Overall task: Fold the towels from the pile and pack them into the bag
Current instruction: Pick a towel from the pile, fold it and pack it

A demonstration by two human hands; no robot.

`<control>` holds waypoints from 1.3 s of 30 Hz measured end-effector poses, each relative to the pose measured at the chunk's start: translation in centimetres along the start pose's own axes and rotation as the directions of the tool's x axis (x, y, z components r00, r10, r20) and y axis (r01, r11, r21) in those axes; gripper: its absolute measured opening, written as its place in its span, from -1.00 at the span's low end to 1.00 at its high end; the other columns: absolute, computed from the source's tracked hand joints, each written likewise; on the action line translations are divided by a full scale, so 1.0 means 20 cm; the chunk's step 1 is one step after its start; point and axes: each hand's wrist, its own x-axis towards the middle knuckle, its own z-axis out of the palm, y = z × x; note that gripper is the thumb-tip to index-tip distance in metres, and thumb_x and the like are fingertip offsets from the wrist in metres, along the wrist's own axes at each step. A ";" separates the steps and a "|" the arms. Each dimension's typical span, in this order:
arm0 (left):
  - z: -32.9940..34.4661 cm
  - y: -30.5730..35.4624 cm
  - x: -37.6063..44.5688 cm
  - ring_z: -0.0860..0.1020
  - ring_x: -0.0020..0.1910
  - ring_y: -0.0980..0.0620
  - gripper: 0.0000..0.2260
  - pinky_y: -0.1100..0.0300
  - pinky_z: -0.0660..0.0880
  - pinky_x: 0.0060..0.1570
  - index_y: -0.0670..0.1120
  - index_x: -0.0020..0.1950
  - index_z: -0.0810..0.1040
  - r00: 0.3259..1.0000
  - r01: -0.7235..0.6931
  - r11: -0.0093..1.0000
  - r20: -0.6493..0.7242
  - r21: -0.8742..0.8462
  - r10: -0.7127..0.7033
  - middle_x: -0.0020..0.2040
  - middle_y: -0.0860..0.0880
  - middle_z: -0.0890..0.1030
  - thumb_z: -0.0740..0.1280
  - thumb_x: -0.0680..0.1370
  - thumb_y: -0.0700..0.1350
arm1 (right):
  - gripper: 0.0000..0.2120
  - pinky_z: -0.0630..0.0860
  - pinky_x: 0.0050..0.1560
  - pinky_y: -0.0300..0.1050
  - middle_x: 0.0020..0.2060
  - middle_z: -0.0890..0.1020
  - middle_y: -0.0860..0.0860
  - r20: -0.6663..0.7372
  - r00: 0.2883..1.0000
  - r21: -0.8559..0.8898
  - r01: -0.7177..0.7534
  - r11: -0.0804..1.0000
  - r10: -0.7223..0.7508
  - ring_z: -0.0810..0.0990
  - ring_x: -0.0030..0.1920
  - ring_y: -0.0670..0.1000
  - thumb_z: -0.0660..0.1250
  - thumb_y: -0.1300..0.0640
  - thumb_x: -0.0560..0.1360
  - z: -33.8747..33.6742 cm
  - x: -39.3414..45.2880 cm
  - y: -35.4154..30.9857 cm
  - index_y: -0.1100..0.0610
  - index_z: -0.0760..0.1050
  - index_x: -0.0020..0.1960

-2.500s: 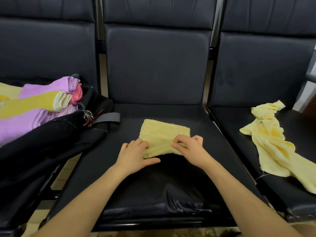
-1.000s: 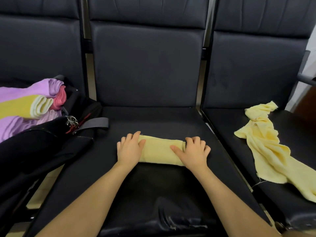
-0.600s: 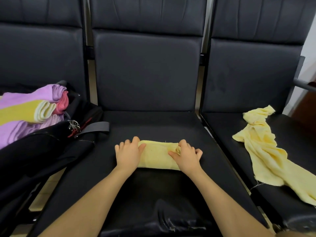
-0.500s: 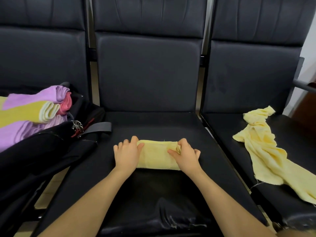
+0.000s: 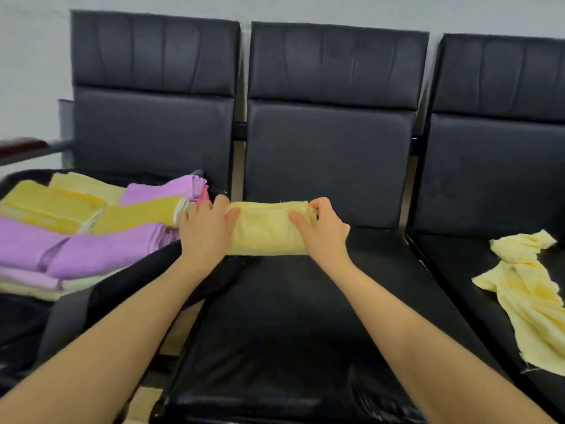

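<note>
I hold the folded pale-yellow towel (image 5: pixel 269 229) by its two short ends: my left hand (image 5: pixel 205 231) wraps the left end, thumb lying across the near face and fingers curled over the top, and my right hand (image 5: pixel 324 231) clamps the right end the same way, fingers hooked over the far edge. So my grip is a two-handed one, closed on the bundle, and the towel's long axis runs straight across from left to right between my palms. It looks lifted just clear of the middle seat (image 5: pixel 305 301), though I cannot tell for sure that its underside is off the cushion. What matters for the next move is that the open black bag (image 5: pixel 131 280) lies directly to the left, along that same axis, and my left hand is the nearer one, already touching or nearly touching the end of the darker yellow towel (image 5: pixel 137 215) packed there. Purple towels (image 5: pixel 91 252) fill the near part of the bag, so I judge the bundle must travel sideways and land on top of that stack. One crumpled yellow towel (image 5: pixel 526 289) waits on the right seat, well apart.
</note>
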 end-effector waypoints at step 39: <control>0.33 -1.67 0.75 0.16 0.50 -0.11 -0.53 0.03 -0.04 0.42 0.03 0.45 0.37 0.984 0.071 0.978 0.145 0.198 -0.101 0.50 -0.05 0.30 -0.12 0.65 0.11 | -0.72 0.24 0.09 -0.07 -0.16 0.49 -0.08 0.311 0.948 0.020 0.062 0.998 -0.065 0.49 0.03 0.07 0.28 -0.12 0.54 1.94 0.64 -0.74 0.04 0.28 0.00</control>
